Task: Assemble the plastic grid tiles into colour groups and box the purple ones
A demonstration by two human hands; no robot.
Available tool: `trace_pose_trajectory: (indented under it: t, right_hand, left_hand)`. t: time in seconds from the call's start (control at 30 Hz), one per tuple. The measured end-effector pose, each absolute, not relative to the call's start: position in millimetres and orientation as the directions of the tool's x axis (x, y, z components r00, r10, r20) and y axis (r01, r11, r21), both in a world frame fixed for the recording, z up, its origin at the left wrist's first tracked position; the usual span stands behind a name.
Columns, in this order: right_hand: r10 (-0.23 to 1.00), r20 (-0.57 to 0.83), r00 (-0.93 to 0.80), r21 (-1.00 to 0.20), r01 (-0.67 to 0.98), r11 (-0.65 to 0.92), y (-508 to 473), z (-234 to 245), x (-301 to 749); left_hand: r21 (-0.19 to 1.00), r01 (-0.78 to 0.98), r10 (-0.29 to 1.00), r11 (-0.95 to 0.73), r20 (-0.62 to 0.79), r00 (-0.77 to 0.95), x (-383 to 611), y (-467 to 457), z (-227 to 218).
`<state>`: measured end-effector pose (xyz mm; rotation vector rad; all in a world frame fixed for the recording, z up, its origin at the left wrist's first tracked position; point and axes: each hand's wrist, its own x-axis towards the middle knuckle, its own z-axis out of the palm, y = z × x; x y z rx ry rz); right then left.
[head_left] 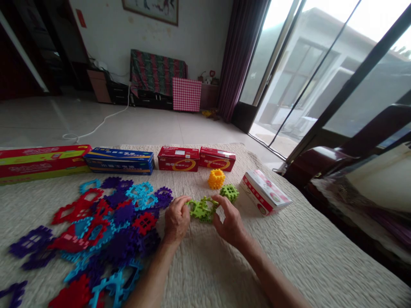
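Observation:
Bright green interlocking building pieces [201, 209] with notched edges lie between my two hands, low over the cloth. My left hand [177, 217] is curled at their left edge, thumb and fingertips closed on a green piece. From the other side my right hand [229, 219] grips their right edge, index finger on top and thumb below. Just beyond the right fingers stands a green cube [229, 193] put together from such pieces. Behind it is a yellow cube-like block [216, 179] of the same make. How the green pieces join is too small to make out.
Purple, red and light blue notched pieces [122, 244] form a loose heap on the left. A red-and-green box [45, 162], a blue box [119, 161] and two red boxes [178, 159] line the far edge of the quilted cover [205, 273]. One white-and-red box [265, 191] sits right.

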<state>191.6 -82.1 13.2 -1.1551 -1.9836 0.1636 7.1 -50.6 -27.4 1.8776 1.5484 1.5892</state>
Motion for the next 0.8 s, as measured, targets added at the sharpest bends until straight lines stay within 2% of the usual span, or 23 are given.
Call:
trace_pose_trajectory:
  t: [0.1, 0.2, 0.3, 0.43, 0.53, 0.67, 0.8]
  right_hand:
    - [0.777, 0.568, -0.272, -0.349, 0.775, 0.526, -84, 19, 192]
    - [0.774, 0.500, -0.389, -0.279, 0.773, 0.569, -87, 22, 189]
    - [0.745, 0.412, -0.525, -0.357, 0.659, 0.662, -90, 20, 187]
    - [0.772, 0.382, -0.508, -0.474, 0.609, 0.636, -88, 19, 190]
    - [0.764, 0.376, -0.524, -0.446, 0.621, 0.645, -87, 26, 190]
    - [0.732, 0.301, -0.611, -0.388, 0.623, 0.679, -90, 37, 183]
    - [0.751, 0.271, -0.602, -0.354, 0.663, 0.660, -92, 38, 175]
  left_hand:
    - [0.757, 0.530, 0.815, -0.383, 0.547, -0.193, 6, -51, -24]
    - [0.786, 0.515, 0.831, -0.342, 0.509, -0.224, 5, -52, -21]
    - [0.812, 0.497, 0.848, -0.305, 0.469, -0.246, 4, -53, -19]
    - [0.853, 0.459, 0.863, -0.248, 0.410, -0.294, 3, -52, -18]
    - [0.875, 0.434, 0.872, -0.215, 0.372, -0.318, 2, -52, -17]
    - [0.883, 0.422, 0.877, -0.203, 0.356, -0.322, 1, -53, -15]
    - [0.891, 0.414, 0.881, -0.185, 0.337, -0.332, 2, -53, -14]
